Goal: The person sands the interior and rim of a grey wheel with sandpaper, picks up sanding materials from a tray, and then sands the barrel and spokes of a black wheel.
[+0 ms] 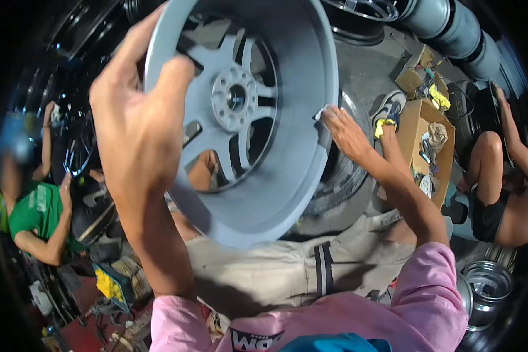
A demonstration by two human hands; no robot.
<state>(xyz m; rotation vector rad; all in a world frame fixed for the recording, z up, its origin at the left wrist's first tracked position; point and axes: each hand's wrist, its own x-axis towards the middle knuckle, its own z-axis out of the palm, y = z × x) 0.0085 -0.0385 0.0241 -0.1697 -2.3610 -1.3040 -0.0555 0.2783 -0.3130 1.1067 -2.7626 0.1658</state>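
A grey alloy wheel rim [293, 170] with several spokes is held up, tilted, in front of my body. My left hand [136, 111] grips its left edge, the thumb over the lip and the fingers partly hidden behind it. At the opposite edge, my right hand [347, 136] has its fingers pressed together on a small pale piece [319, 113], touching the rim's lip. Whether that piece is paper or cloth I cannot make out. Beneath the rim lies a dark tyre [349, 185], partly covered by it.
An open cardboard box [447, 189] with loose items stands right. Grey rims [434, 26] are stacked at top right; a chrome rim [486, 293] sits lower right. A person in green [44, 205] works at left, another person [491, 170] at right. Tools clutter the lower left.
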